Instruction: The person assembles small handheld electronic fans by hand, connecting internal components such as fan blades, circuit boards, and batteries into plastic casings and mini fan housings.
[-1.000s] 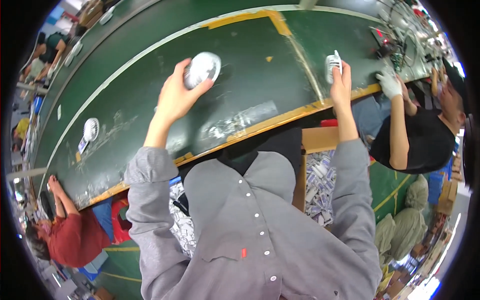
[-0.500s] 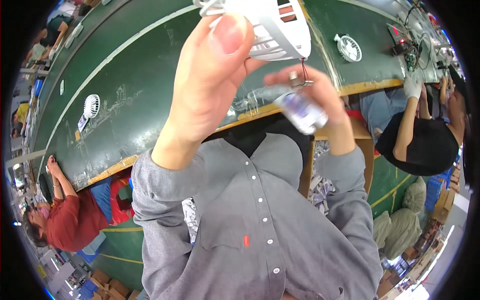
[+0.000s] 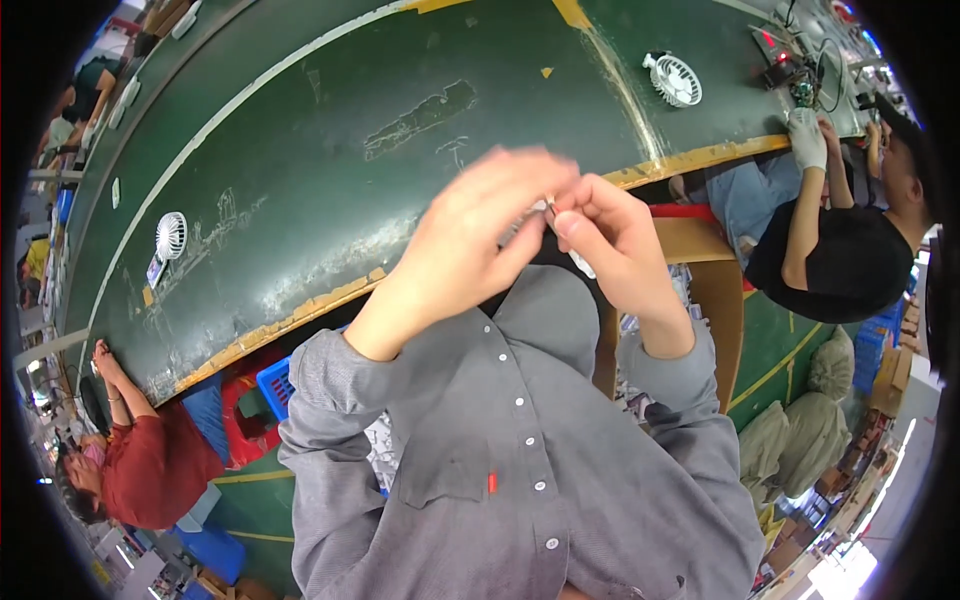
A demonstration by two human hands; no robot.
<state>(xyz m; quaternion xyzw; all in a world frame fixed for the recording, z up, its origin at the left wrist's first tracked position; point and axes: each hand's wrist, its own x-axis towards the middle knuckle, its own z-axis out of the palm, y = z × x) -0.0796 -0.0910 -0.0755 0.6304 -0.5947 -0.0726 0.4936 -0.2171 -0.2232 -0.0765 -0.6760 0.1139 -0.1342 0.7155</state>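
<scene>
Both my hands meet just beyond the near edge of my body, over the edge of the green worktable [image 3: 330,210]. My left hand [image 3: 455,240] is curled over a small white fan [image 3: 515,230], of which only slivers show below its fingers. Thumb and fingers of my right hand [image 3: 622,245] are pinched together against the left fingertips, at a small piece I cannot make out. A white edge [image 3: 581,264] shows under the right thumb. My left fingertips are blurred, and most of what lies between the hands is hidden.
On the table lie a white fan [image 3: 171,236] at left and another white fan [image 3: 674,80] at right. An open cardboard box [image 3: 716,320] stands by my right arm. One co-worker in black [image 3: 835,262] sits at right, another in red [image 3: 155,465] at left.
My left hand has come down and toward me with the white fan, which was held up high. My right hand, earlier beside a wired white piece, now meets the left.
</scene>
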